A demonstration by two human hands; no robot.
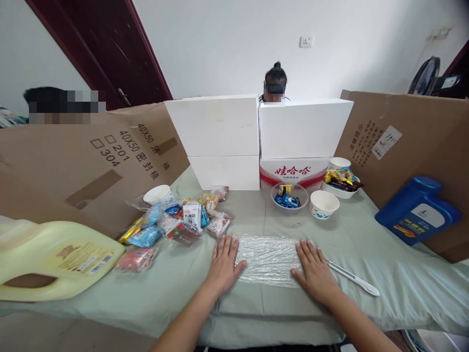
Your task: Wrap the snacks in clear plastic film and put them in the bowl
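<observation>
A clear, crinkled sheet of plastic film (267,259) lies spread on the green tablecloth (252,305). My left hand (226,264) rests flat on its left edge with fingers stretched forward. On the opposite edge, my right hand (315,269) is also laid flat, fingers spread. Neither hand grips anything. Just right of my right hand sits a pair of white-handled tongs (353,278), partly covered by that hand at its far end. Beyond my left hand is a pile of wrapped snacks (183,217), with a pink packet (136,259) nearer to me.
Behind stand stacked white boxes (223,127). A clear bowl (289,198) of snacks, a paper bowl (324,204) and a filled white bowl (340,185) are at back right. Large jugs, yellow (84,254) and blue (417,210), lean near cardboard panels (146,166). Two people sit beyond.
</observation>
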